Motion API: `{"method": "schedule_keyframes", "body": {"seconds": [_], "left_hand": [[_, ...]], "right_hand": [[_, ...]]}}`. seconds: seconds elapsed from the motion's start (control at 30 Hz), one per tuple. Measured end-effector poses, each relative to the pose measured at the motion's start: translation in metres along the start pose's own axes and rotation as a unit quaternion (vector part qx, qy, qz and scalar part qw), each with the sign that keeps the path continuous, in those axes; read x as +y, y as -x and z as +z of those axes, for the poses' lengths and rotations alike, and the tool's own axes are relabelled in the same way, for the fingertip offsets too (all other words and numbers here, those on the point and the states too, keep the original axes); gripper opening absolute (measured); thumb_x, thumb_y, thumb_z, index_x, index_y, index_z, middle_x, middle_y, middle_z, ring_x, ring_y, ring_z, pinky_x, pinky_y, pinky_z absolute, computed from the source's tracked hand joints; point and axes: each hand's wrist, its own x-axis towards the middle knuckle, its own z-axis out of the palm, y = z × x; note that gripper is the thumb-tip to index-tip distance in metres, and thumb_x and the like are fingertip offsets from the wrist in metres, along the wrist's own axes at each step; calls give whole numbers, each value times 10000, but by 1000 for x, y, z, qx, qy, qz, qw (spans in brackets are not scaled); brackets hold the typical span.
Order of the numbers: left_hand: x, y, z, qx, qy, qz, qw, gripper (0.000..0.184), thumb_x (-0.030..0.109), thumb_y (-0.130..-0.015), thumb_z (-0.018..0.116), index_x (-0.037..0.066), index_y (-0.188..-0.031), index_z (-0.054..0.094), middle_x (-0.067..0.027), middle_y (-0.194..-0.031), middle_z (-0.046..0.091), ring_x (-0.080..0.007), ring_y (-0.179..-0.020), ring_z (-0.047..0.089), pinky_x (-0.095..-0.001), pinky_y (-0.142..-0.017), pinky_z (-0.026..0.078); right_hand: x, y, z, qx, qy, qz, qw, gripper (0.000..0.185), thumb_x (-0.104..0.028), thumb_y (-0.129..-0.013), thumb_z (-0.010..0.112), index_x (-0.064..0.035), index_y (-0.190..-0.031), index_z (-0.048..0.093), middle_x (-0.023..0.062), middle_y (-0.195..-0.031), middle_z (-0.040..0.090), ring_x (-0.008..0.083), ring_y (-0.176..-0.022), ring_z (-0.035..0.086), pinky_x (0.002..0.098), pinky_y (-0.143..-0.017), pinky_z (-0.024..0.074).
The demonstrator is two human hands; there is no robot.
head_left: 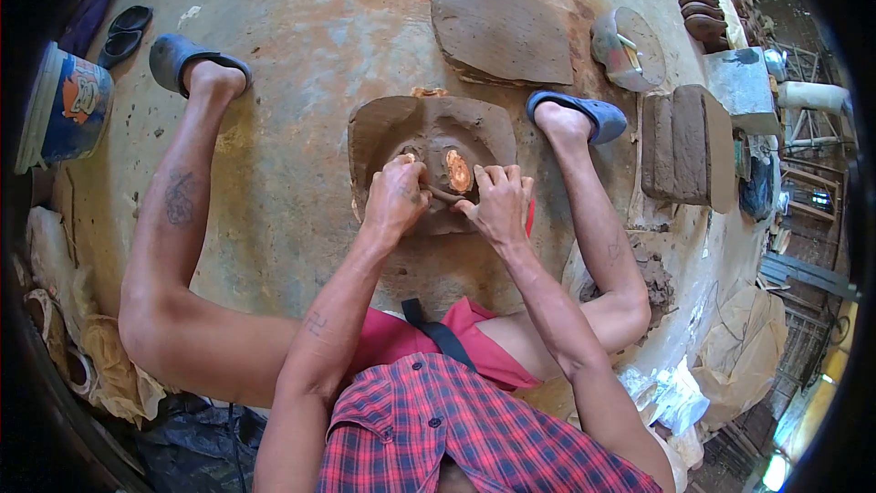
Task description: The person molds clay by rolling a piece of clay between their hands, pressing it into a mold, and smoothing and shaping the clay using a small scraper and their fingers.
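Note:
In front of me on the floor lies a broad slab of grey-brown clay (pixel 484 119), pressed into a hollowed form with raised edges. Orange-brown patches (pixel 458 171) show through openings near its middle. A thin clay strip (pixel 443 194) spans the space between my hands, over the lower middle of the slab. My left hand (pixel 397 194) has its fingers closed at the strip's left end. At the other end, my right hand (pixel 500 205) pinches it with thumb and bent fingers. The fingertips partly hide the strip's ends. Something red pokes out beside my right hand.
A flat clay sheet (pixel 500 32) lies beyond the slab. Right of it stands a round container (pixel 628 47) with sticks inside. Thick clay blocks (pixel 684 146) are stacked at the right, and a blue bucket (pixel 78 105) stands far left. My legs flank the slab.

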Motion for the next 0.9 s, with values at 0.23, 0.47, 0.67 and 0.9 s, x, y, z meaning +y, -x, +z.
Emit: {"method": "schedule_keyframes", "body": {"seconds": [0.23, 0.47, 0.67, 0.9], "left_hand": [[-3, -7, -1, -7, 2, -12, 1000, 249, 83, -689, 844, 42, -919, 758, -161, -950, 700, -364, -926, 695, -463, -826, 569], [-4, -19, -4, -28, -8, 26, 999, 184, 60, -695, 798, 46, -862, 722, -170, -932, 679, -385, -917, 682, -485, -802, 563], [0, -36, -4, -30, -19, 46, 998, 194, 81, -676, 815, 57, -853, 740, -155, -921, 684, -374, -944, 680, -475, -815, 557], [-5, -60, -1, -75, -30, 94, 992, 201, 34, -642, 739, 58, -841, 750, -160, -926, 688, -375, -939, 682, -467, -819, 561]], "right_hand": [[-5, -8, 7, 12, -31, -9, 999, 851, -479, -624, 906, 3, -1284, 667, 90, -1251, 668, 282, -1133, 567, 457, -941, 419], [-21, -5, 7, 34, -37, 35, 998, 887, -466, -634, 912, 2, -1335, 634, 111, -1295, 648, 289, -1170, 561, 464, -960, 418], [-22, -10, 18, -4, -67, 83, 994, 908, -429, -664, 902, -1, -1401, 591, 129, -1315, 629, 310, -1203, 569, 478, -990, 437], [-26, -15, 17, 4, -71, 91, 993, 824, -338, -658, 920, -27, -1358, 617, 139, -1265, 621, 322, -1188, 582, 485, -960, 457]]}}
